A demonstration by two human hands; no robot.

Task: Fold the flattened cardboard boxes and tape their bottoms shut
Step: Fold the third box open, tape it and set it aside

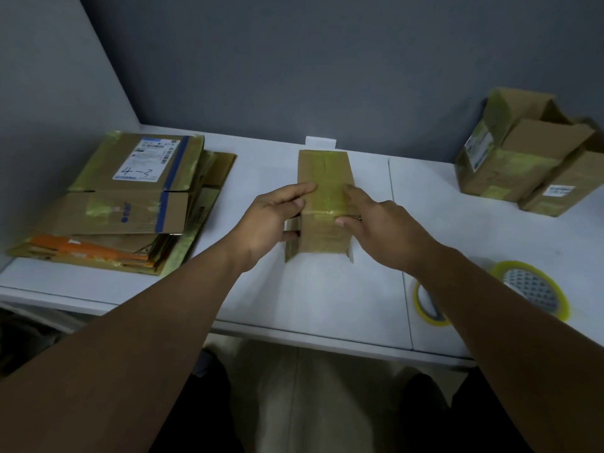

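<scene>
A small brown cardboard box (323,178) stands on the white table (294,295) in the middle, its taped bottom facing up, its loose flaps down at the near end. My left hand (274,217) holds its left side, fingers laid flat on the top, thumb against the side wall. My right hand (382,223) presses on the top right with straight fingers, its thumb on the near edge. A stack of flattened boxes (130,204) lies at the left.
Folded, taped boxes (523,158) stand at the back right. Two rolls of yellowish tape lie near the front right: one (428,305) partly under my right forearm, a larger roll (532,289) beside it. A grey wall stands behind and to the left.
</scene>
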